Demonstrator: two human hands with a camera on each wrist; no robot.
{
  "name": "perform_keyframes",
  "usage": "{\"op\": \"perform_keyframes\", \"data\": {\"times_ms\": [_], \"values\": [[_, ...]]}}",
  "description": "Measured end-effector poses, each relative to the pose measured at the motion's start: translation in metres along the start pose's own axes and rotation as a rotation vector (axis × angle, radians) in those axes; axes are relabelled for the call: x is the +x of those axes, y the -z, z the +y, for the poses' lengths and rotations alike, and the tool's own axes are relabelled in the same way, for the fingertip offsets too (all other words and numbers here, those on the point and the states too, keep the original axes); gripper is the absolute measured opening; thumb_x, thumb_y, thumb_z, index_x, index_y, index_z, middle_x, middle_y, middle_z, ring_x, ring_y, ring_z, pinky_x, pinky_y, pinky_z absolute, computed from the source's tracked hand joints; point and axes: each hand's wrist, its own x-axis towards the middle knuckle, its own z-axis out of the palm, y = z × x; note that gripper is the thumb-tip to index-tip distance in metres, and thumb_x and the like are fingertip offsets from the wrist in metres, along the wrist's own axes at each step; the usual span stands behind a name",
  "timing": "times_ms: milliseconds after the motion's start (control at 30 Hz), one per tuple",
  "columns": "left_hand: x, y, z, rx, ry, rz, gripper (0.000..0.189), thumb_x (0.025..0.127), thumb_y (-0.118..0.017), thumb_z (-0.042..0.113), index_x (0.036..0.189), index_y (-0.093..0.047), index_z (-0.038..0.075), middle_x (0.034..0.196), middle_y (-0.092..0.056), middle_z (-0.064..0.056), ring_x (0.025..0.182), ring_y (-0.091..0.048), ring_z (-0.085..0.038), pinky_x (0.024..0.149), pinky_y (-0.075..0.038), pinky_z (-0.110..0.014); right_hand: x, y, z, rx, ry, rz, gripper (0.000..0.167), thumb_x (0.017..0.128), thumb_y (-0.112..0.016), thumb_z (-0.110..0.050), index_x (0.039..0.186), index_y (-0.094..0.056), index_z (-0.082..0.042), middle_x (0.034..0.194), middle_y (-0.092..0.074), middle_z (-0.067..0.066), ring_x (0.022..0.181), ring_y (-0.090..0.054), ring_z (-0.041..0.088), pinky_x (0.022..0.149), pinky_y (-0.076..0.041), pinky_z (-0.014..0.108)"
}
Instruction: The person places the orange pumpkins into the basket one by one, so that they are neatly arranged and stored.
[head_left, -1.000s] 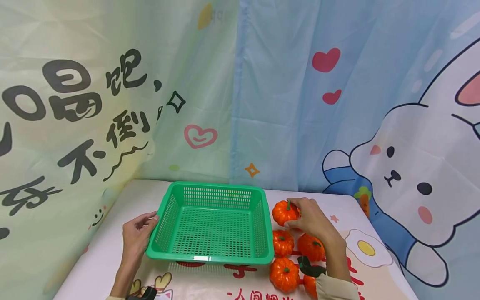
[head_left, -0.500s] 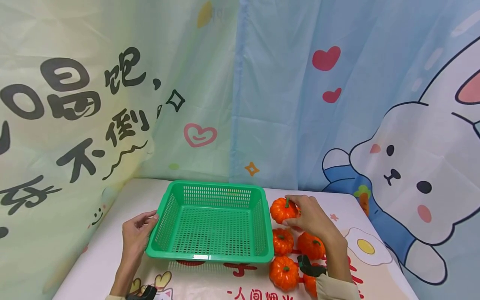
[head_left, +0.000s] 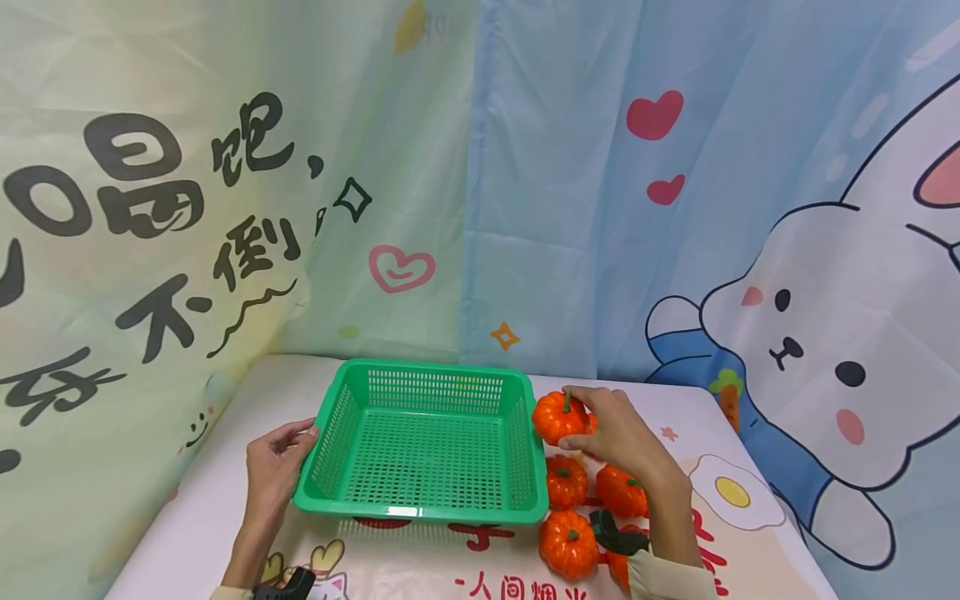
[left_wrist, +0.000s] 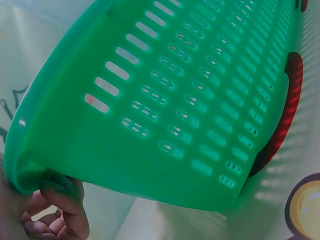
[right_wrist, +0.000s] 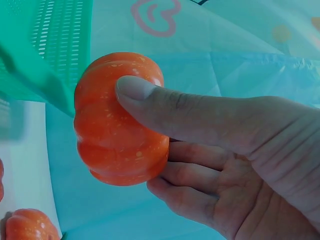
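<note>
A green slotted plastic basket (head_left: pixel 423 458) sits on the table with nothing in it. My left hand (head_left: pixel 276 467) pinches its left rim; in the left wrist view the curled fingers (left_wrist: pixel 65 207) show under the basket's lip. My right hand (head_left: pixel 618 433) holds a small orange toy pumpkin (head_left: pixel 553 419) with a green stem, right beside the basket's right rim. Seen from the right wrist, the thumb presses one side of this pumpkin (right_wrist: pixel 117 130) and the other fingers support it from behind.
Several more orange pumpkins lie right of the basket, among them a near one (head_left: pixel 568 544), one by the basket's wall (head_left: pixel 566 482) and one under my right forearm (head_left: pixel 621 492). A printed cloth covers the table (head_left: pixel 405 571). A cartoon curtain (head_left: pixel 540 208) hangs behind.
My right hand has moved the pumpkin slightly left and up, closer to the basket's right rim. The left hand and the basket have stayed in place.
</note>
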Motion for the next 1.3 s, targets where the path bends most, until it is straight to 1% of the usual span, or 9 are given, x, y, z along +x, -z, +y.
{"op": "perform_keyframes", "data": {"times_ms": [133,267,500,633,733,933,1000,1167,1300], "values": [[-0.001,0.0,-0.001,-0.002,0.009,0.0,0.032,0.109,-0.069,0.019,0.132,-0.075,-0.002,0.101,-0.078,-0.011,0.075,-0.068,-0.003,0.068,-0.056,-0.017,0.0,0.001,-0.002,0.008,0.003,-0.002,0.065,0.087,-0.094,-0.015,0.144,-0.067,0.002,0.126,-0.077,0.013,0.108,-0.069,0.026,0.102,-0.06,0.057],[-0.002,0.0,-0.002,0.002,0.009,0.0,0.032,0.109,-0.069,0.019,0.132,-0.075,-0.003,0.103,-0.078,-0.014,0.074,-0.068,-0.003,0.067,-0.057,-0.017,0.0,0.001,-0.004,0.002,0.006,-0.003,0.066,0.087,-0.093,-0.015,0.144,-0.067,0.002,0.127,-0.077,0.014,0.108,-0.069,0.026,0.1,-0.061,0.055],[-0.002,0.001,-0.002,0.019,-0.005,0.004,0.032,0.109,-0.069,0.019,0.132,-0.075,-0.003,0.105,-0.078,-0.018,0.074,-0.067,-0.004,0.067,-0.055,-0.017,0.0,0.0,-0.01,-0.002,-0.003,-0.001,0.07,0.088,-0.093,-0.017,0.148,-0.064,0.002,0.138,-0.074,0.018,0.119,-0.068,0.033,0.105,-0.059,0.057],[-0.001,0.001,-0.001,0.036,-0.012,0.014,0.032,0.109,-0.069,0.019,0.131,-0.076,-0.002,0.106,-0.077,-0.019,0.075,-0.065,-0.004,0.067,-0.053,-0.017,0.0,-0.002,-0.014,0.029,-0.003,-0.006,0.07,0.089,-0.092,-0.017,0.149,-0.064,0.001,0.139,-0.073,0.017,0.12,-0.068,0.033,0.104,-0.06,0.055],[0.001,0.0,0.001,0.023,-0.015,0.011,0.032,0.109,-0.07,0.019,0.131,-0.076,-0.002,0.105,-0.078,-0.018,0.075,-0.066,-0.004,0.068,-0.054,-0.017,0.0,-0.003,-0.017,0.038,0.003,-0.004,0.07,0.088,-0.093,-0.018,0.149,-0.064,0.0,0.139,-0.073,0.016,0.12,-0.068,0.031,0.103,-0.061,0.054],[0.003,-0.001,0.004,-0.002,-0.002,0.006,0.031,0.108,-0.07,0.018,0.131,-0.076,-0.003,0.098,-0.078,-0.008,0.074,-0.067,-0.003,0.067,-0.055,-0.017,0.002,-0.001,-0.02,0.036,0.004,-0.002,0.071,0.088,-0.092,-0.019,0.15,-0.063,-0.001,0.143,-0.072,0.017,0.126,-0.066,0.035,0.107,-0.058,0.059],[0.003,-0.001,0.004,-0.001,0.0,0.008,0.031,0.108,-0.07,0.017,0.131,-0.076,-0.003,0.098,-0.078,-0.008,0.074,-0.067,-0.003,0.067,-0.056,-0.017,0.002,-0.001,-0.021,0.036,0.004,-0.001,0.07,0.089,-0.092,-0.019,0.15,-0.063,-0.001,0.143,-0.072,0.016,0.126,-0.065,0.036,0.108,-0.057,0.06],[0.002,0.0,0.003,0.008,0.003,0.008,0.031,0.108,-0.069,0.017,0.131,-0.076,-0.003,0.102,-0.078,-0.014,0.074,-0.067,-0.003,0.067,-0.056,-0.017,0.002,-0.002,-0.024,0.042,-0.005,-0.005,0.07,0.089,-0.092,-0.019,0.15,-0.063,-0.002,0.141,-0.072,0.015,0.126,-0.063,0.036,0.107,-0.057,0.06],[0.001,0.0,0.002,0.013,0.009,0.01,0.031,0.108,-0.07,0.017,0.131,-0.076,-0.003,0.101,-0.078,-0.013,0.074,-0.067,-0.003,0.067,-0.055,-0.017,0.003,-0.008,-0.027,0.053,-0.002,-0.015,0.07,0.088,-0.092,-0.018,0.15,-0.064,-0.002,0.14,-0.073,0.014,0.125,-0.065,0.033,0.107,-0.058,0.058]]}}
